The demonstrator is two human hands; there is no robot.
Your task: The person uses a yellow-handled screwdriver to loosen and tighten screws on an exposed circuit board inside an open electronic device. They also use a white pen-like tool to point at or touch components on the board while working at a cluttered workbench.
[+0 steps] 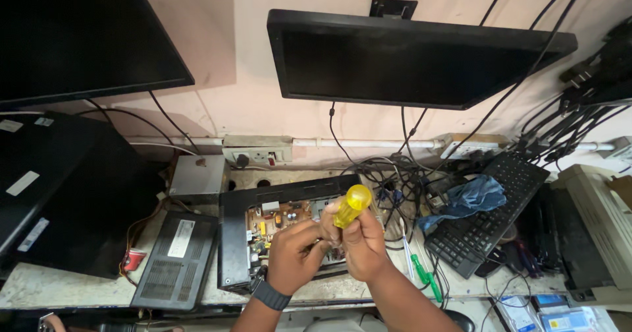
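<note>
My right hand [363, 243] grips a screwdriver with a clear yellow handle [351, 205], its rounded end pointing up and away from me. My left hand [294, 256], with a dark watch on its wrist, meets it from the left; its fingertips touch the lower end of the tool, and the shaft is hidden behind the fingers. Both hands hover over an opened black device [237, 230] whose circuit board [283, 223] with small components is exposed.
A grey metal box [197, 177] and a black vented unit [176, 258] lie left of the device. A black keyboard [490, 217] with a blue cloth [471, 197], tangled cables, a green-handled tool [424, 276], two wall monitors and a power socket surround it.
</note>
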